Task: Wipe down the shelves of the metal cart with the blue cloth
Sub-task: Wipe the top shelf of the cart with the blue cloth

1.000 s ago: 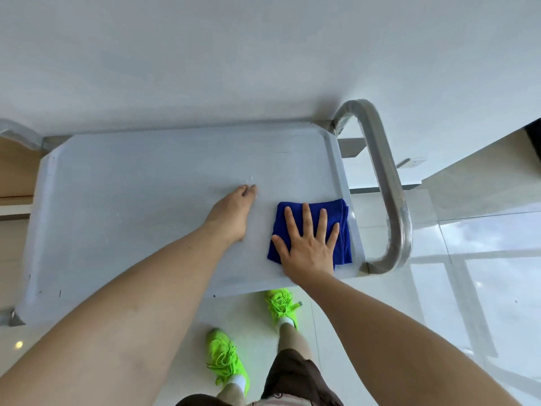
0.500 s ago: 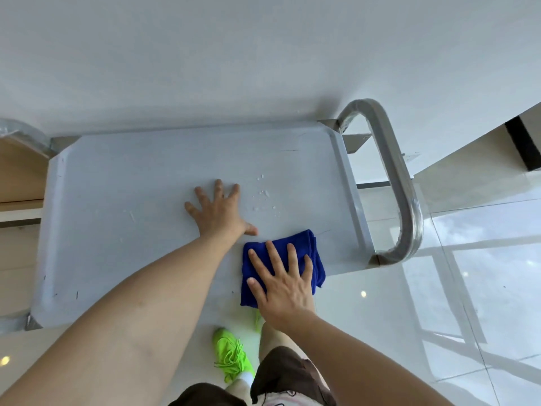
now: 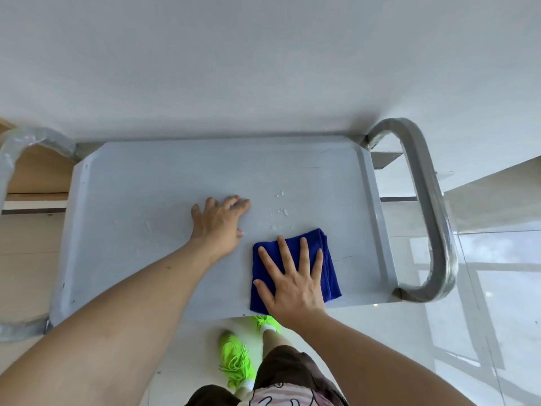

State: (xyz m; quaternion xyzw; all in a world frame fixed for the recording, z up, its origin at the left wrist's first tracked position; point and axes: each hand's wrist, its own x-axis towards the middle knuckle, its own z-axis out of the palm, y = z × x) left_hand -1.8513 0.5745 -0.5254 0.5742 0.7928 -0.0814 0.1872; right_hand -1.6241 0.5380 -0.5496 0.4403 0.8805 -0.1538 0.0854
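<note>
Where the head camera looks down, I log the following. Item one: metal cart top shelf [image 3: 164,183], a pale grey tray with a raised rim, set against a white wall [image 3: 263,54] on its far side. Item two: blue cloth [image 3: 329,259], folded to a rough square, lying flat on the near right part of the shelf, its near edge at the shelf's near rim, apart from the right rim. Item three: right hand [image 3: 292,284], fingers straight and spread, palm down, pressing on the cloth and covering its near left portion. Item four: left hand [image 3: 218,225], palm down on bare shelf just left of the cloth and not touching it, fingers straight and close together, pointing far and to the right. Item five: water droplets [image 3: 281,213], a small scatter on the shelf just beyond the cloth and right of the left fingertips. Item six: right handle [image 3: 430,206], a curved grey tube looping off the shelf's right end. Item seven: left handle [image 3: 17,148], a like tube, partly out of view. Item eight: green shoes [image 3: 235,360], on the glossy pale floor [image 3: 497,288] near the shelf's edge. My two forearms hide the near middle of the shelf.
</note>
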